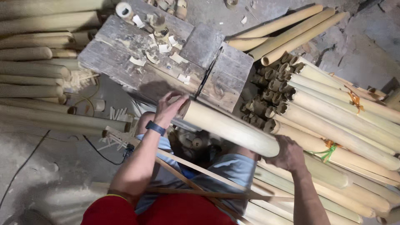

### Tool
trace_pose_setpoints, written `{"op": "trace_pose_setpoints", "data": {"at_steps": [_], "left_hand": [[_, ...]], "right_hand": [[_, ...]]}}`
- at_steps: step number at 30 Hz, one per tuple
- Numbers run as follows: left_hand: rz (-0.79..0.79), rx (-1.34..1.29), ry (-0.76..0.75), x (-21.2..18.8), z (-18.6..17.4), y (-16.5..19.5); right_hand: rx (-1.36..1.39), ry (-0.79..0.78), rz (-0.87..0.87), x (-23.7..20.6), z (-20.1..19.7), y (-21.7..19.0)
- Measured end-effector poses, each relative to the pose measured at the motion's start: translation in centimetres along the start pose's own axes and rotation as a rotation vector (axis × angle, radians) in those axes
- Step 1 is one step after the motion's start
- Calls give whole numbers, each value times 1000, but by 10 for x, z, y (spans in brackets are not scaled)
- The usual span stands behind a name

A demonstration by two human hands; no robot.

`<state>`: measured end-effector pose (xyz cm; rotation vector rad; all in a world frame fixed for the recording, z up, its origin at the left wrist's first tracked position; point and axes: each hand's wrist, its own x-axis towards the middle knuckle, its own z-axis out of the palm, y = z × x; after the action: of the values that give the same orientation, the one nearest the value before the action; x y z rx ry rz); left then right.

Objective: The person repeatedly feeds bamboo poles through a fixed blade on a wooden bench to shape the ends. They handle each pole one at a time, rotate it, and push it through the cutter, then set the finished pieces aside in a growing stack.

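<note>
One bamboo tube (229,127) lies slanted across the middle of the frame, held at both ends by two hands. The left hand (168,109) cups its upper-left end with spread fingers; the right hand (288,153) clasps the lower-right end. One wooden block (166,58) sits above, one tied bundle of bamboo poles (333,112) at right.

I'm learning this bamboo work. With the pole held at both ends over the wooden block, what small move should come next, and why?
Probably lower the pole onto the block. The left hand and right hand hold its ends just short of the block, whose chip-littered top looks like the work surface.
</note>
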<state>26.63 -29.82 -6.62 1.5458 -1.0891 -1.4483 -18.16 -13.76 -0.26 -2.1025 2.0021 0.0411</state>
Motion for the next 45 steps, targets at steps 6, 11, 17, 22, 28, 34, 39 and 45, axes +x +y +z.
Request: {"op": "trace_pose_setpoints", "data": {"at_steps": [6, 11, 17, 22, 28, 34, 39, 45], "left_hand": [[14, 192, -859, 17, -55, 47], [492, -544, -81, 11, -72, 99], [427, 64, -450, -82, -28, 55], [634, -332, -82, -111, 8, 40], [795, -338, 98, -122, 22, 37], [777, -352, 125, -126, 22, 34], [815, -215, 194, -136, 22, 44], [863, -319, 88, -158, 22, 50]], "right_hand": [[22, -127, 64, -25, 3, -31], [71, 75, 69, -35, 2, -54], [13, 425, -83, -30, 2, -66], [146, 367, -23, -40, -10, -63], [160, 454, -17, -49, -12, -82], [-406, 786, -13, -56, 15, -97], [1164, 390, 713, -93, 65, -136], [2438, 638, 675, -64, 52, -143]]}}
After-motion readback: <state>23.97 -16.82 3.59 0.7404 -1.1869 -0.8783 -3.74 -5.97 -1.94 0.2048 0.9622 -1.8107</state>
